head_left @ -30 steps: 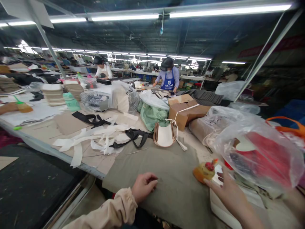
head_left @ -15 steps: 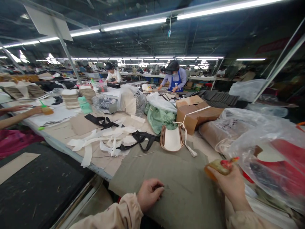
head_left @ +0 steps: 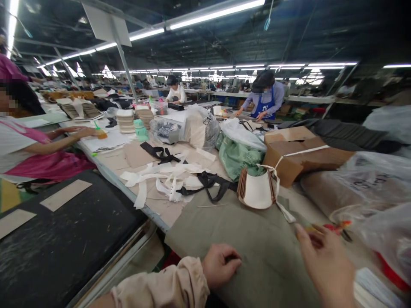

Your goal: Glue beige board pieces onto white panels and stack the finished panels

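Observation:
My left hand (head_left: 222, 265) rests with curled fingers on the grey-green sheet (head_left: 250, 226); nothing shows in it. At the right edge of the sheet, my right hand (head_left: 326, 261) has its thumb and fingers apart. Just beyond these fingers lies a small glue bottle with a red and yellow tip (head_left: 337, 226), its body mostly hidden by the hand. A bundle of curved cream pieces with brown edges (head_left: 257, 190) stands at the sheet's far edge, a pale strap tied round it.
White strips (head_left: 141, 194) and black straps (head_left: 216, 188) lie left of the bundle. Behind are a green bag (head_left: 239, 154) and a cardboard box (head_left: 292, 156); plastic bags (head_left: 369, 179) fill the right. A person's arm (head_left: 66, 139) reaches over the table at left.
The view has turned right to left, so the scene sits further right, with more of the left person showing. My right hand has loosened from the glue bottle. My left hand keeps its curl.

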`<state>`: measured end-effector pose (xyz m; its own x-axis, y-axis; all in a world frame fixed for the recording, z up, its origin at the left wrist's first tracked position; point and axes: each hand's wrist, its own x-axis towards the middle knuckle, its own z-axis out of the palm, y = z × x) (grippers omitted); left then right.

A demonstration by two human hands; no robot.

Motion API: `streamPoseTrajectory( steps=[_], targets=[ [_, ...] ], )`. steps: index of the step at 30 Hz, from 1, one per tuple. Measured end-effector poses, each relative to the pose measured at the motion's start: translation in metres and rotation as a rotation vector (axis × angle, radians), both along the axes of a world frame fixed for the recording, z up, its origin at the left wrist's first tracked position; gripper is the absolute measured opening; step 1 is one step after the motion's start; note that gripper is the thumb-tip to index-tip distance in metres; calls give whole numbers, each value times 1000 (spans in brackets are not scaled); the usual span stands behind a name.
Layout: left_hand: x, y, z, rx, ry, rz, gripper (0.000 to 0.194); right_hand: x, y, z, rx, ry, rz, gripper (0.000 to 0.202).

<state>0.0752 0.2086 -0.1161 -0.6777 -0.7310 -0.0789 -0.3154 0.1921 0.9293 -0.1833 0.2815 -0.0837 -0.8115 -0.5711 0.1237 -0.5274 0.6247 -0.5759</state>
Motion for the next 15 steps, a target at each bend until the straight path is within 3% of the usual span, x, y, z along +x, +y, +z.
streamPoseTrajectory(
  steps=[2,4,8,12,15],
  targets=[
    [0,-1,1,-27,-9,3,15,16,-27,7,69,-36,89,61],
    [1,-2,1,-44,-15,-2,15,23,-55,11,238,-26,149,61],
    [2,-3,0,-63,-5,-9,15,16,-94,11,468,70,215,69],
    [2,-1,2,-59,44,27,14,11,-103,12,493,120,252,65],
    [2,-1,3,-24,91,27,13,20,-88,20,397,145,209,61]
  ],
)
